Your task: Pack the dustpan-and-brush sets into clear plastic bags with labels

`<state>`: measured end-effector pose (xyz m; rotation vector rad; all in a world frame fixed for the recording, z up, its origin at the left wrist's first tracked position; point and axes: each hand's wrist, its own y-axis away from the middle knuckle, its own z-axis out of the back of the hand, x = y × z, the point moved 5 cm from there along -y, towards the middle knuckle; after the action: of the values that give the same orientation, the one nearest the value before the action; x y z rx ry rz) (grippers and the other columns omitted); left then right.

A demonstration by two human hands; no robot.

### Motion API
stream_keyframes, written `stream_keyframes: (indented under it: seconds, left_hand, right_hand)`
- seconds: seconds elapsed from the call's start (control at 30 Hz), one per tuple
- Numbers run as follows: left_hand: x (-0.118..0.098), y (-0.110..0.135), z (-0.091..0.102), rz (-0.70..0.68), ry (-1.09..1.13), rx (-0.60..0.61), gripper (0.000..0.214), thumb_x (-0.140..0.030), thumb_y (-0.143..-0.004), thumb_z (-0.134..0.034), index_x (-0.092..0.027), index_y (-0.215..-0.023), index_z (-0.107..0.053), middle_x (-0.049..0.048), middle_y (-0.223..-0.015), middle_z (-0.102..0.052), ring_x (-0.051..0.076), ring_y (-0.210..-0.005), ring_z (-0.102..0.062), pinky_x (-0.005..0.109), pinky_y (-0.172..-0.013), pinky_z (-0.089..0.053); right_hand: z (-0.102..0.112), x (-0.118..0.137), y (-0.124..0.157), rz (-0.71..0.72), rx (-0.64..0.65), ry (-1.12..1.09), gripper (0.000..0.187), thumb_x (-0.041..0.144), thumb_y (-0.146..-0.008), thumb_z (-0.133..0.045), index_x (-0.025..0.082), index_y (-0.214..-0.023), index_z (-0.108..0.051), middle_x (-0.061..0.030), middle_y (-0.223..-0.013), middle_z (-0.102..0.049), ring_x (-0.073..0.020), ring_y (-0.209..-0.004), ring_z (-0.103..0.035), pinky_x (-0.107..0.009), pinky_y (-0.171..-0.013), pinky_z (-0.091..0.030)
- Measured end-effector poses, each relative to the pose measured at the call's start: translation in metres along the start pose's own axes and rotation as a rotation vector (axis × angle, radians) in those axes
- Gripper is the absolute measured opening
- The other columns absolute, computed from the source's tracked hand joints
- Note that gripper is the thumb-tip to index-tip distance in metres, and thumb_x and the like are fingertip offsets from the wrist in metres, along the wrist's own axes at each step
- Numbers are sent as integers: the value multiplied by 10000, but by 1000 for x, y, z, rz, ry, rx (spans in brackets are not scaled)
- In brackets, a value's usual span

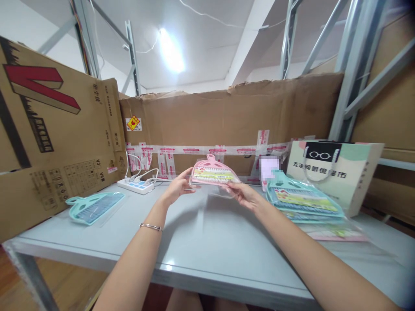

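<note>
Your forearms (311, 259) come in from five and seven o'clock over the grey desk (227, 250), a silver bracelet (151, 226) on the left one. Ahead of you at twelve o'clock is the pink dustpan set (214, 172), bristles and a yellow-green label showing through clear wrapping, handle pointing up. Your left hand (178, 186) has its grip closed on the set's left edge; your right hand (244, 196) has its grip pinched on the lower right corner. At ten o'clock lies a mint dustpan set (94, 208), with a white power strip (136, 185) at eleven. At two o'clock you have a mint pile (301, 202) of wrapped sets over a pink packet (343, 233), just before a glasses-print bag (333, 166). Cardboard (207, 119) stands behind.
</note>
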<state>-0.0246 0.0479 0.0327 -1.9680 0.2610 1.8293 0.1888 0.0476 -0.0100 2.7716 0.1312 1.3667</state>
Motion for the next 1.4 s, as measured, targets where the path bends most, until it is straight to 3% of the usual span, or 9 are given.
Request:
stream_keyframes:
  seconds: [0.13,0.3,0.47,0.67,0.73,0.87,1.07,1.23,1.4]
  left_hand:
    - [-5,0,-7,-299,-204,-14,864,-173,-588,-706,-326,-1343,-315,63,-1333,-451,216,-1109,-517,315,-879,-433]
    - [-3,-6,-12,-448,-321,-130,387,-301,-547,-769,-167,-859,-582,69,-1000,-599,215,-962,-551,317,-820,-446]
    - [1,-6,-9,-353,-253,-277,319,-443,-637,-675,-172,-716,-525,30,-868,-586,146,-783,-547,275,-688,-479]
    - [0,-3,0,-433,-234,-426,307,-424,-685,-633,-173,-595,-480,-21,-628,-500,116,-655,-502,237,-634,-447]
    - [0,-4,2,-444,-250,-456,311,-398,-703,-619,-171,-562,-461,-24,-589,-475,112,-645,-496,227,-635,-432]
    - [3,-5,-1,-428,-207,-375,187,-334,-711,-604,-168,-790,-570,33,-840,-584,152,-830,-549,224,-659,-446]
    - [10,-7,-6,-342,43,-230,768,-230,-617,-671,-286,-1262,-257,37,-1049,-591,158,-869,-588,280,-723,-475]
    - [22,-15,-5,-228,51,-185,598,-153,-490,-701,-178,-1041,-469,35,-946,-614,161,-842,-587,267,-731,-460]
    - [27,-16,0,-157,-12,-237,491,-117,-503,-660,-174,-965,-504,21,-900,-623,156,-811,-586,261,-695,-461]
  right_hand:
    - [-6,0,3,-14,93,42,133,-27,-725,-571,29,-829,-634,-107,-695,-695,-144,-578,-679,-123,-495,-541]
    - [-18,11,16,86,188,88,185,49,-716,-623,48,-900,-639,-122,-843,-705,-160,-681,-687,-185,-601,-565]
    - [-33,17,31,159,414,111,641,220,-604,-758,226,-1198,-520,-102,-1150,-621,-215,-936,-645,-379,-802,-525]
    - [-24,10,27,350,320,254,1156,-32,-331,-786,329,-1331,-331,-79,-1269,-536,-202,-1051,-584,-374,-788,-515]
    - [-25,7,24,432,310,334,1063,-41,-298,-780,301,-1252,-460,-58,-1245,-558,-204,-1064,-571,-355,-795,-511]
    - [-18,8,14,579,48,399,326,190,-516,-770,157,-831,-694,-31,-888,-706,-176,-916,-619,-301,-810,-498]
    - [-10,10,7,570,20,208,790,152,-552,-746,280,-1270,-441,38,-847,-707,-103,-686,-636,-268,-660,-532]
    - [2,7,-7,541,-32,299,336,145,-521,-733,147,-845,-644,5,-719,-691,-115,-663,-618,-208,-622,-506]
    - [8,4,-15,543,-30,404,365,248,-529,-724,172,-872,-628,-15,-770,-694,-177,-741,-633,-286,-674,-507]
